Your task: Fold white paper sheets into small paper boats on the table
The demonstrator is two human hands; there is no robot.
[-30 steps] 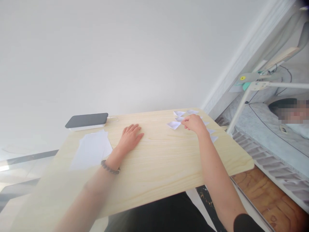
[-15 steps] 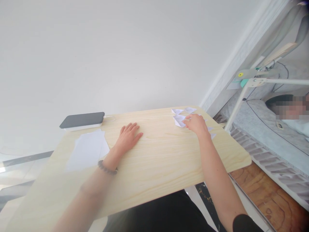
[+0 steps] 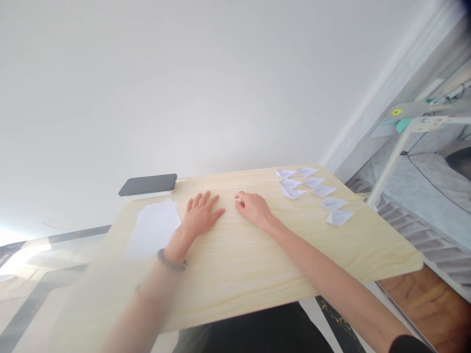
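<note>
My left hand (image 3: pixel 200 214) lies flat on the light wooden table (image 3: pixel 239 264), fingers stretched out, holding nothing; a dark bead bracelet is on its wrist. My right hand (image 3: pixel 253 208) rests on the table just to the right of it, fingers loosely curled with nothing visible in them. Several small folded white paper pieces (image 3: pixel 312 189) lie in a group at the table's far right, apart from both hands. White paper sheets (image 3: pixel 154 226) lie left of my left hand.
A dark phone on a white base (image 3: pixel 148 186) sits at the table's far left edge, with a cable. A white wall rises behind. To the right stand a white lamp arm (image 3: pixel 412 128) and a grey bed (image 3: pixel 423 191); wooden floor shows below.
My right hand has left the folded paper pieces and moved left to the table's middle, beside my left hand. The view has shifted, so everything sits further right.
</note>
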